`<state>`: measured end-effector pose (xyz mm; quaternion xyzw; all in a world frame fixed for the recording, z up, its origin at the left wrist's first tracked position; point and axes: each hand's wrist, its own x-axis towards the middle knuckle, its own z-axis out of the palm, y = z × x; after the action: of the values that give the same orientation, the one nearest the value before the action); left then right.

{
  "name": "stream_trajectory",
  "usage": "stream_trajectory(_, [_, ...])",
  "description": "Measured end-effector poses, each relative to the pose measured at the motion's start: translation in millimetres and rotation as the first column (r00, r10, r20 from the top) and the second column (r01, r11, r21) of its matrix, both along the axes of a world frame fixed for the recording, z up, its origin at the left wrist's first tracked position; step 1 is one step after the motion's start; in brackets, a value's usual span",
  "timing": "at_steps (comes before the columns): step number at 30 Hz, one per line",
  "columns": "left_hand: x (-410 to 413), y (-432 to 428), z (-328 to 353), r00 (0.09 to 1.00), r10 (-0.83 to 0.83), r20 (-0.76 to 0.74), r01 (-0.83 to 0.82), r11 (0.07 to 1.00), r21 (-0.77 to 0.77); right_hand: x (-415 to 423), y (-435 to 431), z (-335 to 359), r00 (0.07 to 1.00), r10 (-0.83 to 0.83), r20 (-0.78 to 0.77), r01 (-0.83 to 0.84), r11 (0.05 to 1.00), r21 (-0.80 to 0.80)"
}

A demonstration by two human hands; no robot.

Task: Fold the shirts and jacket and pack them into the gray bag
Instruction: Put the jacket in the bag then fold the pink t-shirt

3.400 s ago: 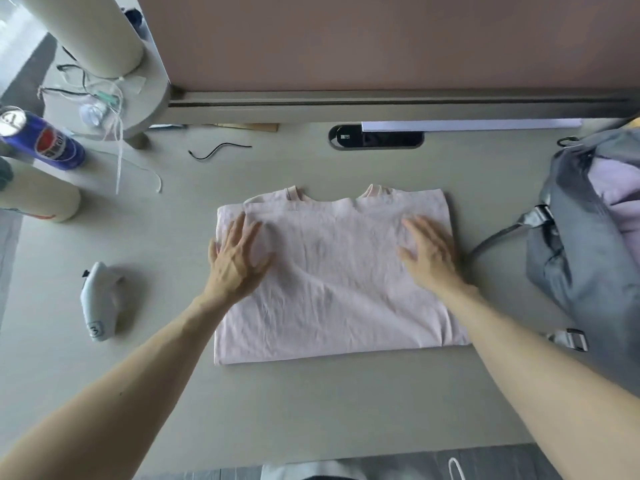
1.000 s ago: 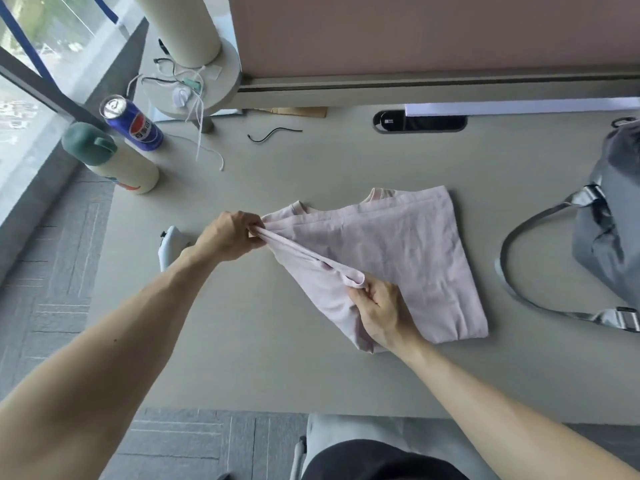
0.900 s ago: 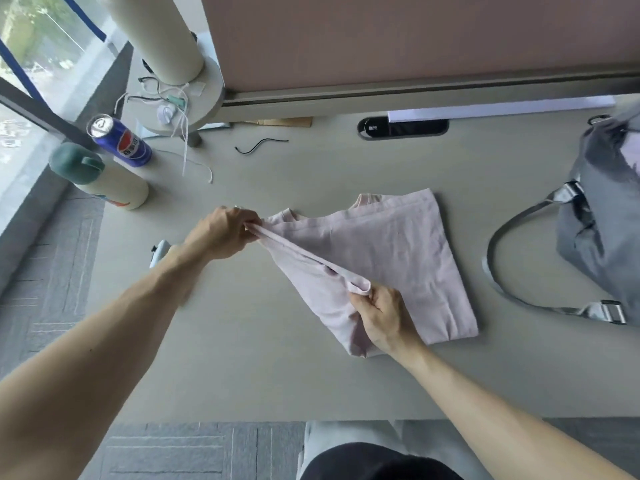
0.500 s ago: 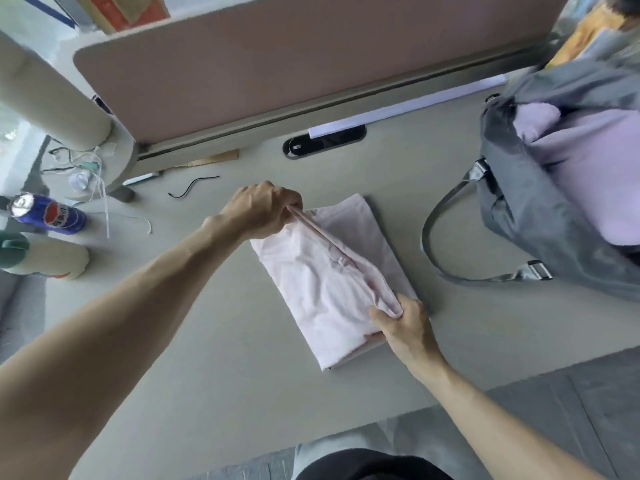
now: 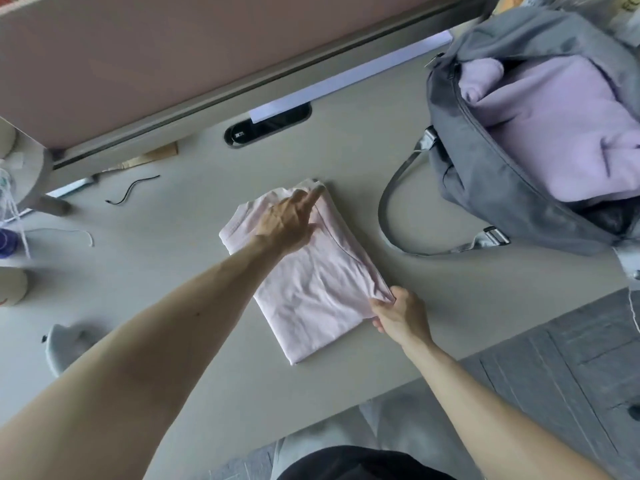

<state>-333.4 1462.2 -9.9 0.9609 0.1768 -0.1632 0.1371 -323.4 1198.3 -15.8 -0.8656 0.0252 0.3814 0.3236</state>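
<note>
Pink shirt (image 5: 311,289) now lies flat on the counter (image 5: 173,289) as a narrow rectangle, folded lengthwise and set diagonal to me, w/ its long fold line running down the right side. Half a sec ago that flap was still lifted between both fists; now it's laid over and down.

My left hand (image 5: 287,220) has let go: fingers out straight, resting on the far end of the shirt, index reaching to the far corner. My right hand (image 5: 398,313) still pinches the near right corner, cloth bunched betw. thumb and fingers.

The gray bag (image 5: 485,174) sits to the right of the shirt, apart from it, mouth open, w/ a lilac garment (image 5: 554,126) already inside. Its strap (image 5: 388,209) loops out on the counter toward the shirt, not touching it.

Farther out: a thin black wire (image 5: 131,190) on the left, a dark cable port (image 5: 266,128) below the pink partition (image 5: 138,46), and a white gadget (image 5: 65,344) partly behind my left forearm.
</note>
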Motion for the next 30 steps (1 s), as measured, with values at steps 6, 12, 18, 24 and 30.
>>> stream_trajectory(6, [-88,-29,-45,0.998,0.045,-0.040,-0.046,0.998,-0.041,9,-6,-7,0.977,0.037,0.209,-0.031,0.999,-0.033])
stream_trajectory(12, [-165,-50,-57,0.981,0.067,0.183,-0.044,0.991,-0.126,17,17,-1,0.979,0.202,0.010,-0.202,0.978,-0.058])
stream_trajectory(18, [-216,-79,-51,0.985,0.097,0.144,-0.069,0.980,-0.185,28,24,2,0.969,0.147,-0.196,-0.155,0.988,-0.023])
stream_trajectory(24, [-209,-91,-56,0.965,0.133,0.226,-0.106,0.986,-0.127,43,26,15,0.916,0.085,-0.392,-0.065,0.996,0.065])
stream_trajectory(30, [-196,-84,-44,0.760,0.571,0.310,-0.401,0.787,-0.469,66,48,39,0.853,0.110,-0.510,-0.047,0.990,0.134])
